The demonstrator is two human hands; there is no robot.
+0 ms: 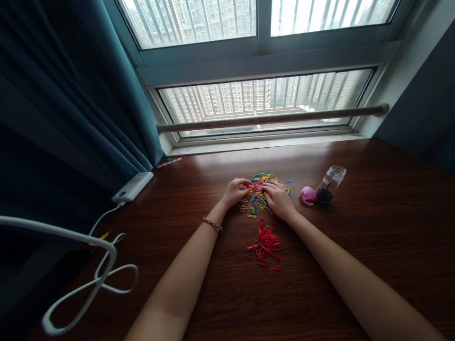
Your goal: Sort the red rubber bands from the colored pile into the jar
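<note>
A mixed pile of small plastic stitch markers [262, 202], in yellow, blue, pink and red, lies on the wooden tabletop between my hands. My left hand [235, 192] is at the pile's left edge, its thumb and fingers curled together around something small. Reddish markers show at those fingertips, but what exactly they grip is too small to make out. Over the right side of the pile rests my right hand [279, 199], fingers stretched out and touching the markers. Nearer to me, a separate heap of red stitch markers [267, 241] sits between my forearms.
Right of the pile stand a pink rounded object [307, 193] and a tilted clear jar [332, 182] with dark contents. A white power bank [133, 187] with a white cable [106, 246] lies at the left, by the blue curtain [117, 109]. A window and rail [270, 120] border the far edge.
</note>
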